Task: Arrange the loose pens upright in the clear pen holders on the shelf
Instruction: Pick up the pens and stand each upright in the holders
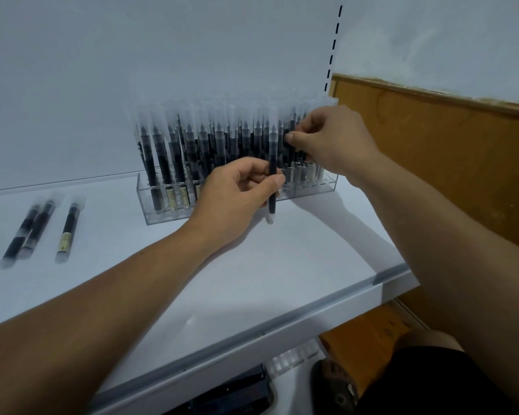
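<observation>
Clear pen holders [162, 215] stand at the back of the white shelf [252, 265], packed with several upright black pens with frosted caps. My left hand [237, 199] pinches one black pen [272, 169] upright in front of the holders, its lower end just above the shelf. Further right, my right hand [333, 139] pinches the dark barrel of a pen [289, 139] standing among those in the right part of the holders. Three loose pens [68, 232] lie flat on the shelf at the far left.
The shelf's metal front edge [282, 324] runs diagonally across the lower view. A slotted upright [333, 43] and an orange-brown wooden panel [432, 145] stand to the right. Dark boxes [237, 393] and a sandalled foot [336, 384] are below the shelf.
</observation>
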Available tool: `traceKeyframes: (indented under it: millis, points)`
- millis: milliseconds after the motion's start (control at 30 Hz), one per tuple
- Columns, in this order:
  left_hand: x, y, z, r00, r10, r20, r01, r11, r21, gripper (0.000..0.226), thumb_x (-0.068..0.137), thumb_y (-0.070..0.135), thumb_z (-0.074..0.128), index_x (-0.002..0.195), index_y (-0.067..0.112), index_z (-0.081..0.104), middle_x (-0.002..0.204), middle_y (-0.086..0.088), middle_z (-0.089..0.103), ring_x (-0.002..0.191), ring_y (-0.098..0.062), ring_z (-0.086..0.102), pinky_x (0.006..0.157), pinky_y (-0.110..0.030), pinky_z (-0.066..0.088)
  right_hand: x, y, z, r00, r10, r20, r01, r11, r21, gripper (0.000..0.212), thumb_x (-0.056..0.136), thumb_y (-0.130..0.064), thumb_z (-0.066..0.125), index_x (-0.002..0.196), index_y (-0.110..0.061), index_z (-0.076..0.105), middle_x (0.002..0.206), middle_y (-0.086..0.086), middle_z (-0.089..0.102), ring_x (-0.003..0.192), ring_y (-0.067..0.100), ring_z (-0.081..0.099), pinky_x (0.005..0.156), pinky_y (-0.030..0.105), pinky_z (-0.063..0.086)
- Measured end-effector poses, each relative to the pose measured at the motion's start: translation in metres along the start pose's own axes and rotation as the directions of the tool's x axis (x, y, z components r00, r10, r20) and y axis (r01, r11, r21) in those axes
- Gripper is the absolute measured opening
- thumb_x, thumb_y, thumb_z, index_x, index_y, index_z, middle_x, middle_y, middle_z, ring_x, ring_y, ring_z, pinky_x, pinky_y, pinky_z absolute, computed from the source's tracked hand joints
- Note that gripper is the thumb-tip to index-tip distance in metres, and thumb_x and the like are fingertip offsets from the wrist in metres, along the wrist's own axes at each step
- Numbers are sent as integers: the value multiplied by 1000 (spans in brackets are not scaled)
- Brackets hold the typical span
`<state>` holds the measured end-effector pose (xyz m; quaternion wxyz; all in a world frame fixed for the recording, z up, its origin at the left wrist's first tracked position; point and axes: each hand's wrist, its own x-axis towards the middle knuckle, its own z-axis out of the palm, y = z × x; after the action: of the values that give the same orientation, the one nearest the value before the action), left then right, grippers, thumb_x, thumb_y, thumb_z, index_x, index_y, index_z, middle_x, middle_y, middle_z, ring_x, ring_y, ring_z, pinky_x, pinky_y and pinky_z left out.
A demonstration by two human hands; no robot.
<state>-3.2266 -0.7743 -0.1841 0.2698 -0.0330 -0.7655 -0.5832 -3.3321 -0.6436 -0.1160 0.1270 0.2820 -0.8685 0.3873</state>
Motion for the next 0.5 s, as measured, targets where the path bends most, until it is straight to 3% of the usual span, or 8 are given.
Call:
traceKeyframes:
  millis: [200, 333, 433, 500]
  points:
    - [-1, 0, 0, 1000, -4, 3, 4, 1000, 18, 5, 88, 17, 69, 92, 20, 70, 88, -17, 69, 87, -32, 67, 74, -38, 58, -8, 1, 2, 995, 35, 91, -33, 999, -25, 21, 88, -29, 71, 89, -8, 70, 83, 6, 69, 80, 21, 65, 80, 42, 57]
    - [-1, 1, 0, 1000, -4, 3, 4, 1000, 22, 6, 88, 18, 69, 93, 20, 70, 88, -15, 70, 87, -31, 67, 74, -35, 59, -12, 6, -4, 999, 18, 31, -17, 999, -35, 18, 90, -31, 68, 89, -13, 73, 82, -3, 68, 82, 16, 65, 81, 40, 56]
    - [-1, 2, 1, 1000, 9, -3, -9, 1000, 29, 7, 87, 17, 69, 91, 23, 70, 88, -13, 70, 87, -31, 67, 76, -39, 59, -24, 8, -3, 997, -24, -67, 34, 989, 146, 19, 91, -32, 65, 85, -16, 72, 80, -6, 70, 68, 4, 58, 68, 30, 51]
    - [-2, 3, 1, 1000, 17, -5, -17, 999, 33, 8, 87, 16, 69, 90, 24, 69, 86, -12, 71, 86, -31, 67, 76, -41, 58, -33, 7, -2, 995, -86, 41, 71, 955, 289, 18, 91, -35, 65, 85, -19, 72, 79, -4, 70, 61, 1, 54, 62, 24, 45]
